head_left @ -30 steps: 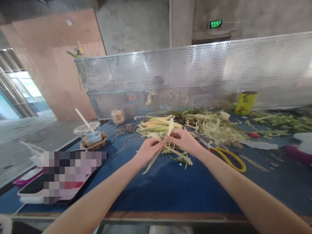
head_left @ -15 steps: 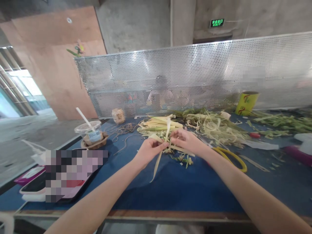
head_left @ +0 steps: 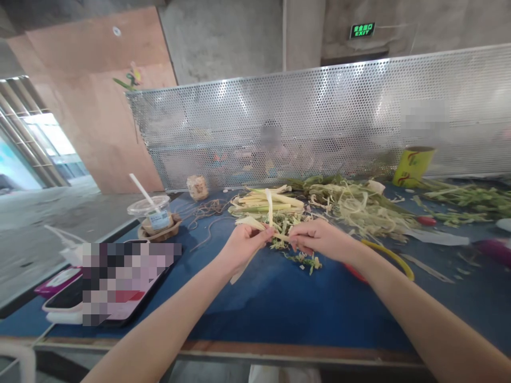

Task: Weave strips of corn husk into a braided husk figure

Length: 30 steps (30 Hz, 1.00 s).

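My left hand (head_left: 248, 242) pinches crossed pale leaf strips (head_left: 270, 208) near the middle of the blue table (head_left: 279, 314). One strip stands up from its fingertips and another hangs below. Just to the right, my right hand (head_left: 310, 235) is closed on the end of a strip that runs across from my left hand. Behind the hands lies a pile of yellow-green stalks (head_left: 275, 200). Small green sprigs (head_left: 305, 260) are below and beside my right hand.
A cup with a straw (head_left: 157, 215), a blurred tablet-like object (head_left: 151, 282) and twine (head_left: 205, 210) are at left. Dried husks (head_left: 355, 205), a yellow hoop (head_left: 389, 255) and a yellow roll (head_left: 413, 166) are at right. A perforated metal screen (head_left: 223, 133) stands behind; a person shows through it.
My right hand has moved right and now holds the strip stretched out sideways. The hanging strip has swung left, under my left hand. The view has shifted slightly.
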Available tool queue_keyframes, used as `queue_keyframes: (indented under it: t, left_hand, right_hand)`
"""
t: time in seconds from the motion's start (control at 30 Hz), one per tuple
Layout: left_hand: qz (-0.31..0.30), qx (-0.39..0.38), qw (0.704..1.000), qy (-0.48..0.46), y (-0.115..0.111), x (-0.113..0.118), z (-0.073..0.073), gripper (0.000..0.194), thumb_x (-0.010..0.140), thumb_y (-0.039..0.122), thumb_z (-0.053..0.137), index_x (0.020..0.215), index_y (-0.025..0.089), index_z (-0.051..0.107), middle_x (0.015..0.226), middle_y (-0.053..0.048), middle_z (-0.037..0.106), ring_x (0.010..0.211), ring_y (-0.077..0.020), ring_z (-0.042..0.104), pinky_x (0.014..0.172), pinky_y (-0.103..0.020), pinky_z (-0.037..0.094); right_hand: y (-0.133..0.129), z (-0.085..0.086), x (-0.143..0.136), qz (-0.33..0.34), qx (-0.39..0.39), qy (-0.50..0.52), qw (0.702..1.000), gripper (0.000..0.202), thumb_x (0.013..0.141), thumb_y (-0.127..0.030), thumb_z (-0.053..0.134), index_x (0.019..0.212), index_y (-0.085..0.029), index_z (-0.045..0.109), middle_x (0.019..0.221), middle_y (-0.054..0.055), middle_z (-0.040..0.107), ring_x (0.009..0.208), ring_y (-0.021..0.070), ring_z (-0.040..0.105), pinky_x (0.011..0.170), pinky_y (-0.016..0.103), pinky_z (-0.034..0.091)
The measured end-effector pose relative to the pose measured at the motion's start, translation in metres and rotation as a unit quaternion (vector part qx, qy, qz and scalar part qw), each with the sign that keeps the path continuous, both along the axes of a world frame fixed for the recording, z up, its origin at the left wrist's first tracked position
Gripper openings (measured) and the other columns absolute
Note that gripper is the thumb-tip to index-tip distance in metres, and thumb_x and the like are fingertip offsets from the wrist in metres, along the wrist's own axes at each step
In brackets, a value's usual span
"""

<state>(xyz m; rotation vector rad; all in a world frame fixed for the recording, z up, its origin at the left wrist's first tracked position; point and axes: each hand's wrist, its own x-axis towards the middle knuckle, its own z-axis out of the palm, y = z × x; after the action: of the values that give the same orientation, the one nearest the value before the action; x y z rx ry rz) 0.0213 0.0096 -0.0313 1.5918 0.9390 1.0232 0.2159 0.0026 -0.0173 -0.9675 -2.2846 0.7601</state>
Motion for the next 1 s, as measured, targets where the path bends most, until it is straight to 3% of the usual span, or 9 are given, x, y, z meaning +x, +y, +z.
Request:
queue_keyframes:
  t: [0.1,0.17,0.27,0.33,0.43,0.57,0.8,1.0]
  left_hand:
    - [0.024,0.009,1.000,0.004,0.003,-0.001,-0.002,0.031,0.068,0.044,0.061,0.069,0.013,0.063,0.055,0.002,0.050,0.050,-0.0068,0.039,0.049,-0.021,0.029]
    - [0.031,0.014,0.999,0.014,0.006,-0.003,-0.005,0.035,0.072,0.047,0.055,0.070,0.013,0.065,0.059,-0.001,0.055,0.051,-0.0081,0.041,0.050,-0.022,0.030]
    - [0.024,0.052,0.996,0.062,0.008,-0.004,-0.006,0.040,0.077,0.047,0.048,0.065,0.012,0.064,0.058,-0.002,0.055,0.051,-0.0093,0.042,0.051,-0.023,0.032]
    - [0.024,0.091,0.989,0.114,0.008,-0.004,-0.003,0.040,0.079,0.045,0.045,0.061,0.012,0.062,0.051,0.000,0.051,0.049,-0.0091,0.041,0.051,-0.023,0.033]
    - [0.019,0.128,0.980,0.151,0.005,-0.004,0.002,0.038,0.081,0.040,0.044,0.061,0.012,0.060,0.053,0.000,0.051,0.047,-0.0080,0.039,0.050,-0.022,0.033]
    - [-0.030,0.113,0.981,0.156,0.005,-0.003,0.003,0.034,0.079,0.040,0.046,0.067,0.012,0.060,0.054,0.001,0.053,0.046,-0.0075,0.038,0.048,-0.021,0.032]
    - [0.046,0.094,0.980,0.167,0.007,-0.003,0.000,0.041,0.079,0.046,0.042,0.070,0.013,0.065,0.053,0.000,0.057,0.044,-0.0089,0.043,0.045,-0.020,0.033]
    - [0.084,0.165,0.963,0.194,0.007,-0.007,0.005,0.040,0.080,0.042,0.043,0.073,0.012,0.068,0.040,0.006,0.034,0.041,-0.0079,0.034,0.048,-0.020,0.031]
  right_hand:
    - [0.000,-0.002,0.002,-0.009,-0.032,0.006,0.999,0.025,0.084,-0.032,0.043,0.067,-0.018,0.054,0.045,-0.005,0.051,0.044,0.0088,0.047,0.056,0.023,0.041]
    - [0.000,-0.005,0.001,-0.021,-0.067,0.029,0.997,0.015,0.082,-0.033,0.046,0.083,-0.019,0.053,0.056,-0.003,0.059,0.048,0.0102,0.052,0.054,0.024,0.042]
    - [0.002,-0.010,-0.006,-0.016,-0.117,0.092,0.989,0.037,0.079,-0.034,0.052,0.112,-0.021,0.040,0.069,0.000,0.063,0.053,0.0114,0.054,0.052,0.024,0.044]
    - [0.003,-0.014,-0.013,0.009,-0.165,0.136,0.977,0.045,0.079,-0.038,0.050,0.118,-0.020,0.035,0.067,0.000,0.063,0.050,0.0107,0.053,0.051,0.024,0.043]
    - [0.008,-0.021,-0.024,0.026,-0.229,0.187,0.955,0.041,0.079,-0.046,0.048,0.108,-0.018,0.044,0.062,0.000,0.062,0.044,0.0090,0.051,0.045,0.022,0.041]
    - [0.015,-0.031,-0.032,0.008,-0.194,0.201,0.960,0.032,0.073,-0.048,0.054,0.073,-0.015,0.055,0.051,-0.002,0.056,0.043,0.0071,0.049,0.043,0.019,0.037]
    - [0.014,-0.028,-0.032,-0.052,-0.151,0.207,0.965,0.024,0.070,-0.039,0.061,0.071,-0.015,0.060,0.045,-0.005,0.053,0.039,0.0052,0.044,0.042,0.018,0.036]
    - [0.004,-0.026,-0.038,-0.079,-0.144,0.205,0.965,0.024,0.073,-0.036,0.057,0.061,-0.016,0.053,0.045,-0.004,0.053,0.037,0.0051,0.044,0.040,0.017,0.035]
